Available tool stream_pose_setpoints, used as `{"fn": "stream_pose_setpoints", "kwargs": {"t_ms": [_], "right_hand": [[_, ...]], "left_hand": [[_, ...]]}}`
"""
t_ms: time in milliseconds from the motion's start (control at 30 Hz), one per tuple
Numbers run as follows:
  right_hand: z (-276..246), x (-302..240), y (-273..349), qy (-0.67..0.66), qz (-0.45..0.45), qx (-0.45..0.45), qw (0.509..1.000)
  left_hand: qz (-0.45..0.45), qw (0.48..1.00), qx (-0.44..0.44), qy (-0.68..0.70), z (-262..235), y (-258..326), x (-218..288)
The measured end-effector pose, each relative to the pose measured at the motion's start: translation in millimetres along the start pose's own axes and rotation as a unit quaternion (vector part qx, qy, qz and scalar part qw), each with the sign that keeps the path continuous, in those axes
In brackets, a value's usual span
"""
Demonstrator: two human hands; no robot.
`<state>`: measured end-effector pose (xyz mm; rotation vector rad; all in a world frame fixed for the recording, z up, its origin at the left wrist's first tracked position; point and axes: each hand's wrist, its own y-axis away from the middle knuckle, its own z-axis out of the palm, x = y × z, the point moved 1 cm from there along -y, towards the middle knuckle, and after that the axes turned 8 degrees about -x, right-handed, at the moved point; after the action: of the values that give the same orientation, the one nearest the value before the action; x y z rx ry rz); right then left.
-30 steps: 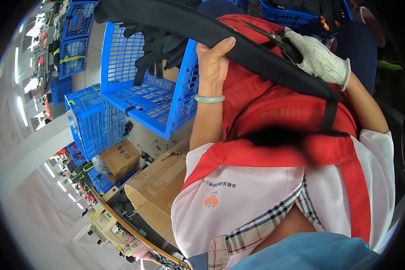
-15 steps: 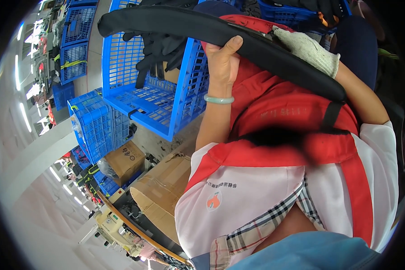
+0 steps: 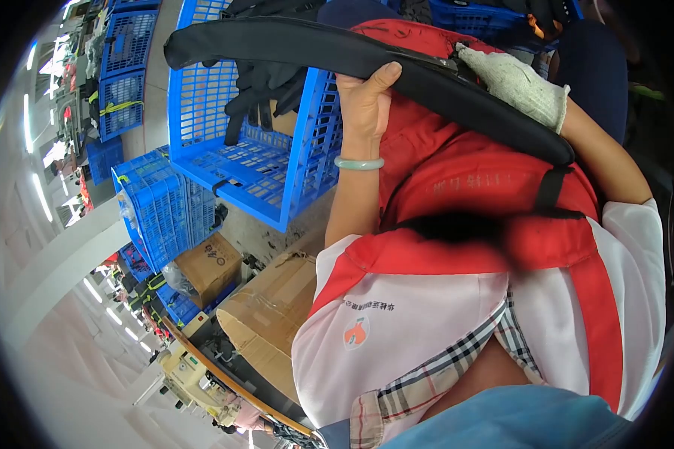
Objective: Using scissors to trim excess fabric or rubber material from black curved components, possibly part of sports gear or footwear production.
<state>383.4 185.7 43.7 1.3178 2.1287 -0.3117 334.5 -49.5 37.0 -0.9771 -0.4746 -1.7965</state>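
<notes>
A long, black, padded strap-like piece [image 3: 449, 101] slants across my lap, its left end reaching over a blue crate. My bare left hand [image 3: 365, 103], a pale green bangle at its wrist, grips the piece near its middle with the thumb on top. Behind the far edge is my right hand [image 3: 518, 86] in a whitish knit glove. Its fingers are closed beside a small dark item at that edge, which I cannot make out. The strap's right end rests by my right forearm, over my red apron [image 3: 457, 176].
The blue plastic crate [image 3: 296, 165] at my left holds several black pieces [image 3: 269, 82]. Farther left stand stacked blue crates [image 3: 168, 206] and a cardboard box [image 3: 210, 266]. A larger open carton [image 3: 269, 310] is near my left elbow. Another blue crate [image 3: 479, 22] lies ahead.
The black strap's left end and middle have come slightly down toward me. My left hand has shifted a little left with it; the gloved hand stays at the far edge.
</notes>
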Motion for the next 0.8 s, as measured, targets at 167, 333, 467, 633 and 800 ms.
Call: {"fn": "stream_pose_setpoints", "kwargs": {"t_ms": [167, 333, 467, 633, 800], "right_hand": [[-13.5, -19.8, -4.1, -0.059, 0.056, -0.061, 0.995], [-7.4, -12.0, -4.6, 0.014, 0.030, -0.005, 0.999], [-6.1, -6.7, -7.1, -0.020, -0.004, 0.021, 1.000], [-2.5, 11.3, -2.1, -0.087, -0.022, -0.009, 0.996], [-24.9, 2.8, 1.2, -0.119, 0.004, -0.078, 0.990]], "left_hand": [[0.007, 1.000, 0.002, 0.013, -3.8, 2.6, 0.0], [-0.001, 1.000, 0.012, 0.008, 10.7, 4.3, -2.7], [0.007, 1.000, 0.001, 0.014, 7.8, 3.7, -4.9], [-0.007, 0.998, 0.037, 0.043, 14.1, 6.2, -9.6], [-0.020, 0.998, 0.031, 0.052, 17.8, 5.7, -5.3]]}}
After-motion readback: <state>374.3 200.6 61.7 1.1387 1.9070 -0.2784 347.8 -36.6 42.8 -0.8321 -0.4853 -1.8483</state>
